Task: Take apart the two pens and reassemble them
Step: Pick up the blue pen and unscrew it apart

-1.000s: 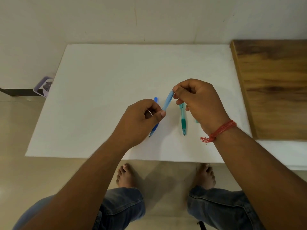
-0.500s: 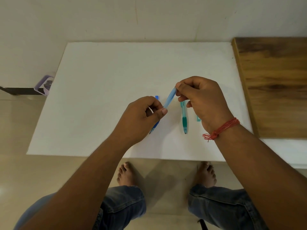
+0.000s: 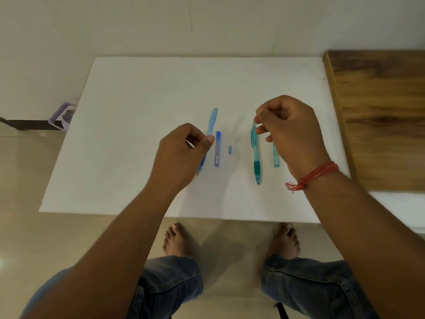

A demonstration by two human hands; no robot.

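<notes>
L hand [image 3: 181,155] pinches blue pen [image 3: 211,125] mid-barrel, thumb + forefinger clamped; tip low toward table [image 3: 138,111], back end angled up and away. Prob. steadying it for next part. Blue lead case [image 3: 218,148] and small blue cap [image 3: 230,149] lie just beside, apart, in a row so bits stay sorted. R hand [image 3: 292,132] at top of green pen [image 3: 255,155], which lies flat; fingertips near-closed there, contact unclear. Green case [image 3: 275,157] partly hidden under R hand.

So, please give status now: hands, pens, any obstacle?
Left hand pinching blue pen. Right hand fingertips at green pen top, grip unclear. Nothing blocking.
</notes>
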